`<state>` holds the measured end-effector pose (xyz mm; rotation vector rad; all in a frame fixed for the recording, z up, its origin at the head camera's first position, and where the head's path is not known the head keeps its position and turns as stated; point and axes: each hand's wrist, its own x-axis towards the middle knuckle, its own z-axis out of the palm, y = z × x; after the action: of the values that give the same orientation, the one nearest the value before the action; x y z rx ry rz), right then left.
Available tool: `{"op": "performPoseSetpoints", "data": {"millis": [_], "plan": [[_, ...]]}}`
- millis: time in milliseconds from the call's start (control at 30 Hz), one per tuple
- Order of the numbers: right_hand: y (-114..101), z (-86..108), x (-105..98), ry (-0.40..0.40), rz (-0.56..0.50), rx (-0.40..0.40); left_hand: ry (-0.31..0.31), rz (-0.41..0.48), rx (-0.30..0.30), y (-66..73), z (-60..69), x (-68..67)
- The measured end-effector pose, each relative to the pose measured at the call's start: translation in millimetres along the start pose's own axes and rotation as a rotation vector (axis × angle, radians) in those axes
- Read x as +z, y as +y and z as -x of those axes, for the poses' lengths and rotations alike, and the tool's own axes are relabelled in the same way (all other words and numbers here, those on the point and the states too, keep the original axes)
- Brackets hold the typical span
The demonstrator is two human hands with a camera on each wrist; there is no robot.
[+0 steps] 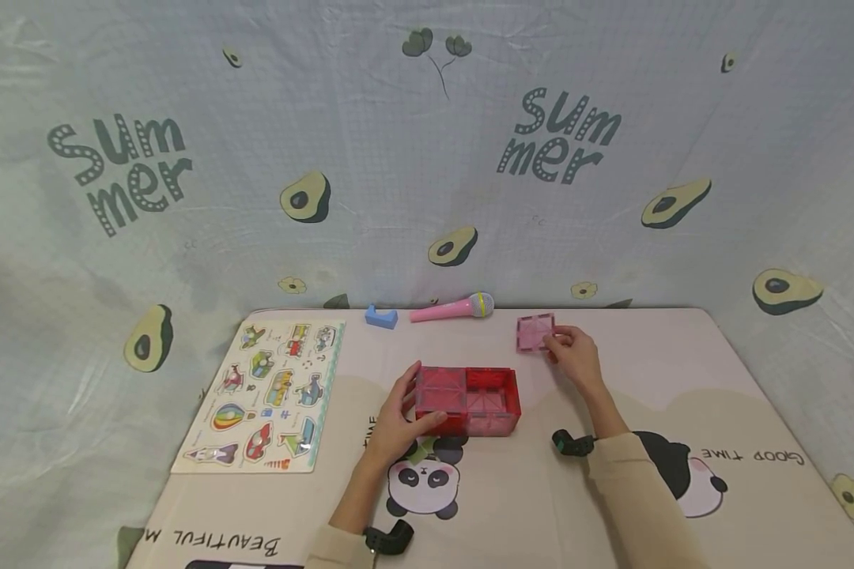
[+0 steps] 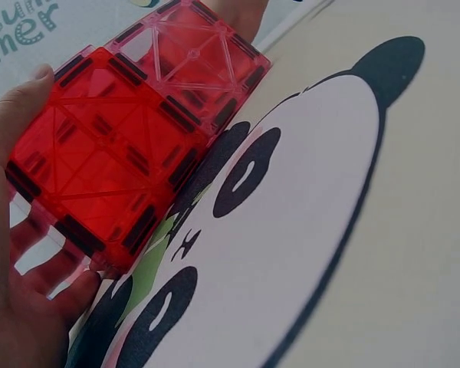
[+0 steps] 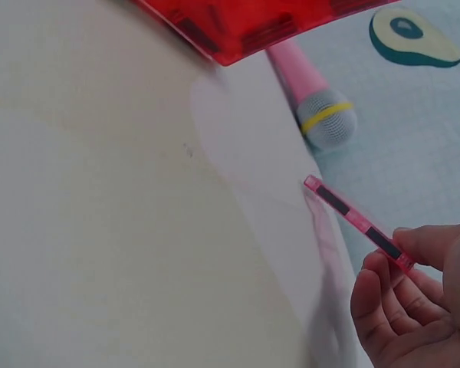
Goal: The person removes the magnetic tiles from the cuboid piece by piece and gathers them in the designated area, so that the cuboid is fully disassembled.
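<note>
A box of translucent red and pink square tiles [image 1: 441, 389] stands near the middle of the table; its left half is covered on top, its right half open above. My left hand [image 1: 395, 423] grips the left end, thumb at the front and fingers at the far side. In the left wrist view the hand [image 2: 23, 222] curls round the red tiles [image 2: 100, 153]. To the right and behind the box, my right hand [image 1: 573, 356] pinches a pink square tile [image 1: 534, 332] by its edge. The right wrist view shows that tile [image 3: 356, 218] edge-on between thumb and fingers of the hand [image 3: 422, 299].
Behind the box lie a pink toy microphone [image 1: 451, 309] and a small blue tape-dispenser-shaped piece [image 1: 381, 317]. A picture puzzle board [image 1: 263, 395] lies at the left. A patterned cloth [image 1: 370, 158] hangs along the table's far edge.
</note>
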<state>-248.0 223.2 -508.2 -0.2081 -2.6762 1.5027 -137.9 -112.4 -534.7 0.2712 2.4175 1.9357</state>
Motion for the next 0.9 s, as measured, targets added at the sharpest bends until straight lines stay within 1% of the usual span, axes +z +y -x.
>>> {"op": "performPoseSetpoints", "data": {"millis": [167,400,533,667,900], "plan": [[3,-3.6,3,0.005,0.029,0.024,0.003,-0.001,-0.005,0.0,-0.2,-0.4],[3,-6.7,6,0.018,0.008,0.077,-0.005,0.002,0.012,1.9,0.5,-0.6],[3,-5.0,8,0.042,0.012,0.090,-0.006,0.005,-0.006,1.3,0.8,0.0],[4,-3.7,11,0.076,0.025,0.083,-0.006,-0.001,-0.010,0.8,1.4,0.5],[7,-6.1,16,0.148,0.045,0.055,-0.003,-0.006,-0.001,0.3,1.1,-0.4]]}}
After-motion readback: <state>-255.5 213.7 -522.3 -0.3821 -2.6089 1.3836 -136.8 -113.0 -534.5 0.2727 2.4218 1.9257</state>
